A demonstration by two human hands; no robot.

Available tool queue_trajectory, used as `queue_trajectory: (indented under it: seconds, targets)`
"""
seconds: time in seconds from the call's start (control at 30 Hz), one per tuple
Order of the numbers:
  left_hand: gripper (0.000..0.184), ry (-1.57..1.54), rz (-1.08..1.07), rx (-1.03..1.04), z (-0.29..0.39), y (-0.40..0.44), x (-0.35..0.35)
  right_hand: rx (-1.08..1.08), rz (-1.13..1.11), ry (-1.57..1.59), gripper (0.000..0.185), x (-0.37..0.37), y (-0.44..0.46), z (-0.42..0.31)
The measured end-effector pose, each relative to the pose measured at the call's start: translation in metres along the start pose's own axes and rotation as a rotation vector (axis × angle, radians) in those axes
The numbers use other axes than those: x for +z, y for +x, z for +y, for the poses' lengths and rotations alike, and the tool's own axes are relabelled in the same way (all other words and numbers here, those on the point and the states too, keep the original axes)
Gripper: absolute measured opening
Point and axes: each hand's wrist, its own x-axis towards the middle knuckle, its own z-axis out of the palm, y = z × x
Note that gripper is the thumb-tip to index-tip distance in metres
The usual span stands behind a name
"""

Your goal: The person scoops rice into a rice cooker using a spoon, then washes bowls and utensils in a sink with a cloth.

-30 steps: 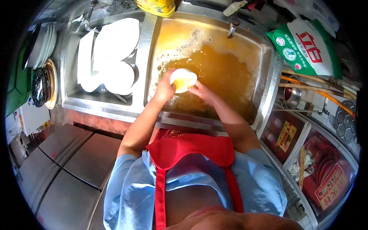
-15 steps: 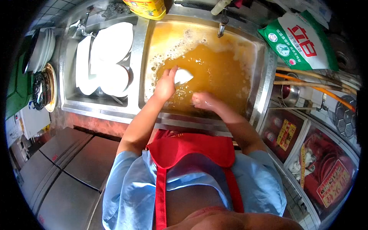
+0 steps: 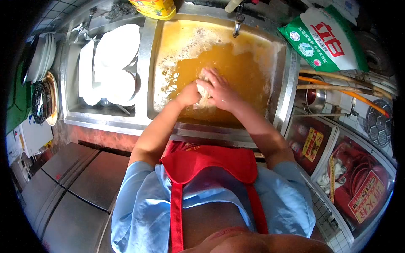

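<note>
Both hands meet over the brownish, foamy water in the right sink basin [image 3: 276, 84]. A pale, crumpled cloth [image 3: 204, 93] shows between them. My right hand [image 3: 219, 90] is closed on the cloth, its fingers bent over the top. Against the cloth's left side is my left hand [image 3: 189, 94], fingers curled and partly hidden; what it grips cannot be made out. The white bowl is not visible now. White dishes [image 3: 117, 46] lie in the left basin [image 3: 71, 76], with a round white bowl [image 3: 122, 86] among them.
A faucet [image 3: 237, 25] reaches over the right basin's back edge. A yellow container [image 3: 156, 8] stands behind the divider. At the right are a green and white bag [image 3: 322, 40], long sticks [image 3: 337, 88] and a metal pot [image 3: 315, 99]. Stacked plates [image 3: 44, 57] stand at the far left.
The white bowl in my left hand has gone out of sight. My right hand has moved up and left to meet my left hand, and a pale cloth now shows between them.
</note>
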Motion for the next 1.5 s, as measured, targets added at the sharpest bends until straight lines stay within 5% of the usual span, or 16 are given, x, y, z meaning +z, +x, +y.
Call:
queue_trajectory:
  seconds: [0.07, 0.1, 0.2, 0.4, 0.47, 0.5, 0.63, 0.73, 0.9, 0.97, 1.03, 1.13, 1.27, 1.3, 1.43, 1.5]
  targets:
    - [0.036, 0.093, 0.0, 0.043, -0.003, 0.008, 0.007, 0.009, -0.051, -0.18, 0.053, 0.019, 0.003, 0.006]
    - [0.035, 0.072, 0.004, 0.048, -0.003, 0.013, 0.011, -0.01, -0.011, -0.213, 0.031, 0.022, 0.01, 0.007]
    - [0.04, 0.077, 0.039, -0.025, 0.013, 0.007, 0.008, 0.313, -0.304, 0.016, 0.026, 0.02, 0.026, 0.018]
    - [0.05, -0.213, 0.295, 0.009, 0.019, 0.0, 0.011, 1.046, 0.473, 1.162, 0.037, 0.094, -0.013, 0.054]
    - [0.05, -0.559, 0.322, -0.007, 0.002, 0.012, 0.028, 1.31, 0.756, 1.777, 0.044, 0.107, -0.015, 0.032]
    - [0.051, -0.685, 0.337, -0.007, 0.005, 0.012, 0.031, 1.43, 0.827, 1.774, 0.044, 0.107, -0.013, 0.021]
    - [0.055, -0.951, 0.343, -0.093, 0.009, 0.005, 0.038, 1.41, 0.806, 1.918, 0.041, 0.154, -0.024, 0.04]
    - [0.061, -0.746, 0.271, 0.093, 0.002, -0.003, 0.041, 1.417, 0.839, 1.858, 0.033, 0.15, -0.022, 0.03]
    - [0.038, -1.397, 0.39, -0.544, -0.038, 0.023, 0.058, 1.244, 0.674, 1.639, 0.033, 0.155, -0.037, 0.011]
    - [0.038, -1.216, 0.469, -0.559, -0.014, 0.012, 0.041, 1.084, 0.347, 1.389, 0.044, 0.11, -0.036, 0.006]
    - [0.033, -0.821, 0.423, -0.769, 0.002, 0.008, 0.019, 0.915, 0.359, 1.337, 0.051, 0.083, -0.031, 0.005]
    - [0.021, -0.792, 0.217, -0.551, -0.04, 0.019, 0.035, 0.815, 0.204, 1.103, 0.059, 0.085, -0.035, 0.02]
    - [0.027, 0.275, 0.198, -0.442, -0.027, 0.017, 0.031, 0.816, -0.039, 0.803, 0.057, 0.081, -0.033, 0.023]
    - [0.028, 0.303, 0.257, -0.428, -0.028, 0.017, 0.031, 0.806, -0.088, 0.756, 0.056, 0.08, -0.034, 0.023]
    - [0.044, 0.676, 0.076, -0.079, 0.003, 0.019, 0.016, 0.754, -0.291, 0.719, 0.057, 0.097, -0.039, 0.035]
    - [0.043, 0.79, 0.088, 0.347, 0.009, 0.021, 0.017, 0.741, -0.412, 0.726, 0.058, 0.08, -0.024, 0.025]
